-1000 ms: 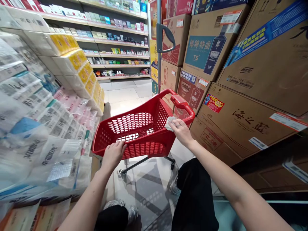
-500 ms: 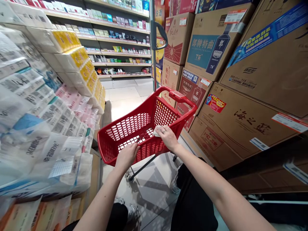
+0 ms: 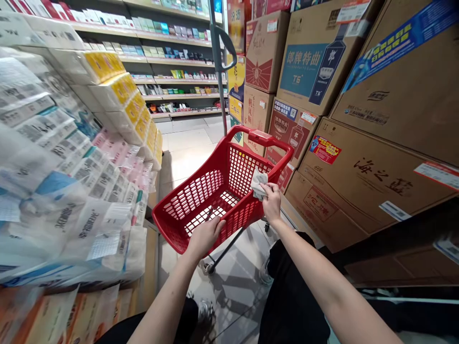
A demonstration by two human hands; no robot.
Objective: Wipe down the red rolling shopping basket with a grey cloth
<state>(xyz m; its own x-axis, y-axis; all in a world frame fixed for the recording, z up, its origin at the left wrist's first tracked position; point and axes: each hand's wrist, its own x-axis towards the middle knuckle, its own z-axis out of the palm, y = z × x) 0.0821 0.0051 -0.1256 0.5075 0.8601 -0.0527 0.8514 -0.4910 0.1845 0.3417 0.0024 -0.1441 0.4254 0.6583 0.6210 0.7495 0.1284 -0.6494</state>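
One red shopping cart (image 3: 238, 206), standing slantwise

Wrapped white packs (image 3: 102, 217) are heaped on the left, with orange packets (image 3: 77, 313) below them and yellow-ended packs (image 3: 138, 117) stacked behind; farther back, shelves (image 3: 181, 63) of small goods run across the view; a grey pole (image 3: 219, 91) with a loop handle rises just behind the cart, its foot hidden; on the right, printed cartons (image 3: 300, 71) are piled high near the cart's handle bar (image 3: 263, 137).

At the left, the cart's front comes close to the platform edge (image 3: 147, 263) under the packs; beyond the cart, pale tiled floor (image 3: 188, 141) lies open as far as the shelves; on the near side, the person's legs (image 3: 290, 296) take up much of the floor; at the right, little room shows between the handle end and the cartons.

The cart stands upright in the middle, between packs and cartons; its long axis runs from lower left to upper right, front at lower left, handle bar at upper right; the left hand (image 3: 205, 234) is curled over the near side rim, grasping it, fingers partly hidden; the right hand (image 3: 271, 200), farther along that rim, pinches a crumpled white cloth (image 3: 258, 184) at the handle end.
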